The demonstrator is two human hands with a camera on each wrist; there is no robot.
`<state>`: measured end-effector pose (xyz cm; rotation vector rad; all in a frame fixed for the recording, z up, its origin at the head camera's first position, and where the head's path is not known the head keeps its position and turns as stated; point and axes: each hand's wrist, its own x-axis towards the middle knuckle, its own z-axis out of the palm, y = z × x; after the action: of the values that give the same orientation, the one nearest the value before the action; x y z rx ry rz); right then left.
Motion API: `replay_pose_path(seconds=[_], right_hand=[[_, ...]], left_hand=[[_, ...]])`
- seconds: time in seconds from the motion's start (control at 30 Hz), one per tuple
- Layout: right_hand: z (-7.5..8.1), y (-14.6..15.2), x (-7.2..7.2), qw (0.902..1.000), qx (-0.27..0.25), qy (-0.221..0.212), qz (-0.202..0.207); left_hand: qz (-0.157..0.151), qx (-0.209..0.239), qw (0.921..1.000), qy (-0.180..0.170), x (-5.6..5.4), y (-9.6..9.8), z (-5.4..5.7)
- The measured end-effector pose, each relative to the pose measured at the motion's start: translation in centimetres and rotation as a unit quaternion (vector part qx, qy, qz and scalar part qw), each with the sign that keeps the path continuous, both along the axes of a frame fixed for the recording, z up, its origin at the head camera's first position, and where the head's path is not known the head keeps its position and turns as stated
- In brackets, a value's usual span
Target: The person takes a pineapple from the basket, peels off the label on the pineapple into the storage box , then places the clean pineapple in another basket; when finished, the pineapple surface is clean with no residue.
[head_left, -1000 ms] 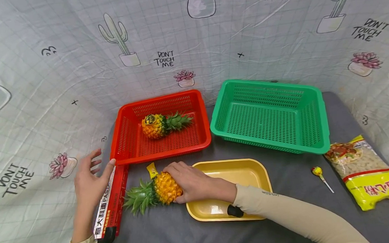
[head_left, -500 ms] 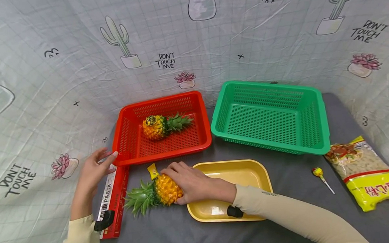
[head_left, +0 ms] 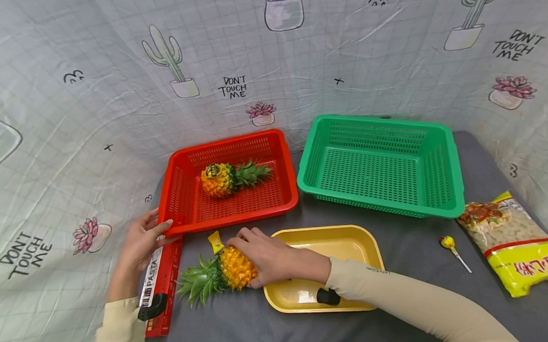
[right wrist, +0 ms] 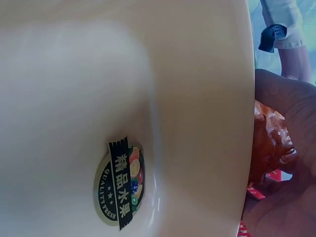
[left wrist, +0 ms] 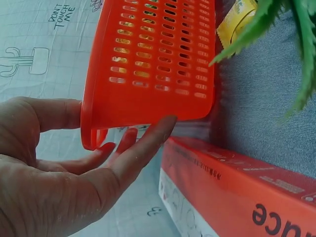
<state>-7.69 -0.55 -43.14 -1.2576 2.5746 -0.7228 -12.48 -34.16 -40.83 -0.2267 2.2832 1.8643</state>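
Observation:
My left hand [head_left: 140, 242] holds the front left corner of the red basket [head_left: 232, 220], thumb and fingers about its rim [left wrist: 89, 111] in the left wrist view. Inside that basket lies a pineapple [head_left: 218, 180] with a dark label. My right hand [head_left: 271, 256] grips a second, orange pineapple [head_left: 237, 268] lying on its side, its green leaves [head_left: 200, 280] pointing left. Behind those leaves is a small yellow packet [head_left: 215, 242]. My right wrist passes over the yellow tray [head_left: 373, 248]; in the right wrist view a fruit sticker [right wrist: 120, 185] shows on the tray.
A red and white pasta box [head_left: 161, 295] lies below my left hand. The green basket [head_left: 376, 165] stands at the back right. Further right are a lollipop [head_left: 452, 249] and a yellow pasta bag [head_left: 520, 246]. A patterned cloth [head_left: 297, 77] hangs behind.
My left hand has moved from beside the red basket, fingers spread, to its corner, where it now takes hold of the rim. The right hand and its pineapple have hardly moved.

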Motion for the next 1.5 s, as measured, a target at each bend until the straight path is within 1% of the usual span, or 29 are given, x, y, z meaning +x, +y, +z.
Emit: replay_pose_path(seconds=[0.07, 0.2, 0.4, 0.5, 0.67, 0.83, 0.93, 0.97, 1.2, 1.37, 1.5], right_hand=[[0.0, 0.0, 0.0, 1.0000, -0.003, 0.001, 0.003], [-0.2, 0.0, -0.1, 0.9998, -0.010, 0.013, 0.007], [-0.3, 0.0, -0.3, 0.9995, -0.017, 0.022, 0.014], [-0.1, 0.0, -0.3, 0.9994, -0.020, 0.022, 0.017], [0.3, -0.1, -0.4, 0.9988, -0.030, 0.030, 0.026], [0.8, 0.1, -0.3, 0.9980, -0.040, 0.038, 0.031], [1.2, 0.3, -0.4, 0.9975, -0.052, 0.037, 0.032], [1.3, 0.4, -0.4, 0.9973, -0.057, 0.035, 0.032], [1.9, 1.2, -0.5, 0.9964, -0.077, 0.023, 0.025], [2.3, 1.6, -0.6, 0.9954, -0.091, 0.020, 0.022], [2.9, 1.9, -0.6, 0.9945, -0.100, 0.019, 0.024]], left_hand=[[0.011, 0.004, 0.9999, -0.004, -0.2, 0.1, -0.1], [0.028, -0.015, 0.9994, -0.009, -0.4, 0.3, -0.2], [0.050, -0.027, 0.9983, -0.011, -0.6, 0.4, -0.4], [0.047, -0.022, 0.9986, -0.009, -0.5, 0.5, -0.4], [0.033, 0.016, 0.9993, -0.012, -0.6, 0.5, -0.6], [0.030, 0.042, 0.9985, -0.021, -0.5, 0.4, -0.7], [0.029, 0.043, 0.9984, -0.024, -0.5, 0.2, -0.9], [0.033, 0.046, 0.9981, -0.025, -0.5, 0.2, -0.9], [0.027, 0.047, 0.9982, -0.024, -0.5, 0.0, -1.0], [0.032, 0.056, 0.9975, -0.028, -0.5, 0.2, -0.9], [0.037, 0.059, 0.9972, -0.030, -0.2, 0.2, -0.9]])
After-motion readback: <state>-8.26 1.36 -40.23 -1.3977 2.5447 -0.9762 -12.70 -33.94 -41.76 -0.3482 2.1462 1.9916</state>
